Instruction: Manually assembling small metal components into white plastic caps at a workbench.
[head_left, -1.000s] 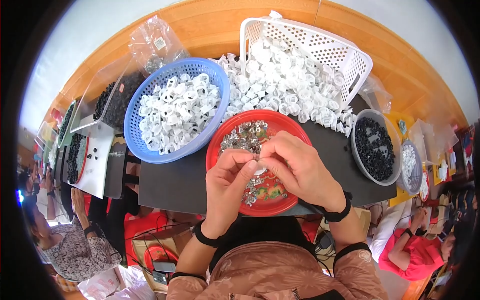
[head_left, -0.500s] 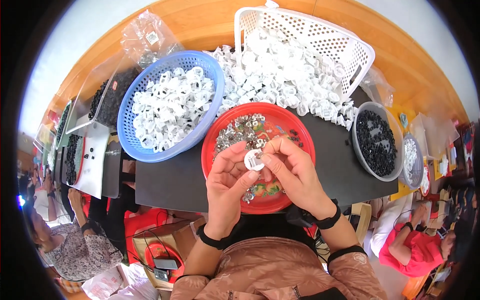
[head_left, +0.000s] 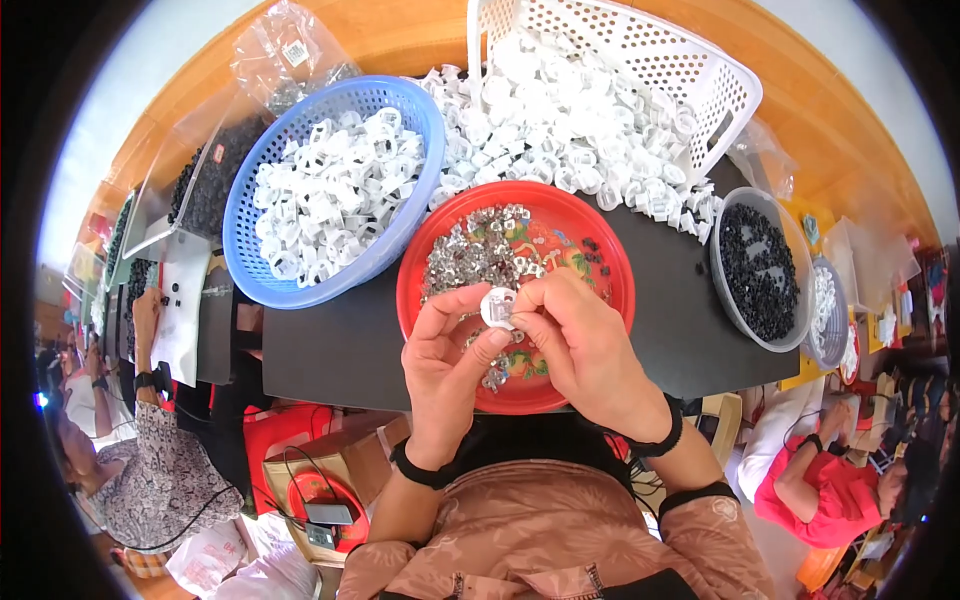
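A small round white plastic part (head_left: pixel 497 308) is held up over the red tray (head_left: pixel 408 290). My left hand (head_left: pixel 448 345) pinches its left side between thumb and fingers. From the right, my right hand (head_left: pixel 575 330) closes finger and thumb at the part's edge; whether a smaller piece sits between them is hidden. Shiny small metal clips (head_left: pixel 475 255) lie heaped in the tray's left half, with a few small black pieces (head_left: pixel 592 250) at its right. The tray has a printed flower pattern.
Left of the tray stands a blue basket (head_left: pixel 232 235) full of white parts. A white basket (head_left: pixel 735 95) lies tipped behind, beside a heap of white parts (head_left: pixel 590 130). At right is a tub of black pieces (head_left: pixel 755 270). Co-workers sit at both sides.
Both hands have shifted slightly left with the white part, which now shows a different face. The right fingers have turned inward over its edge. At left, a co-worker's arm has reached up.
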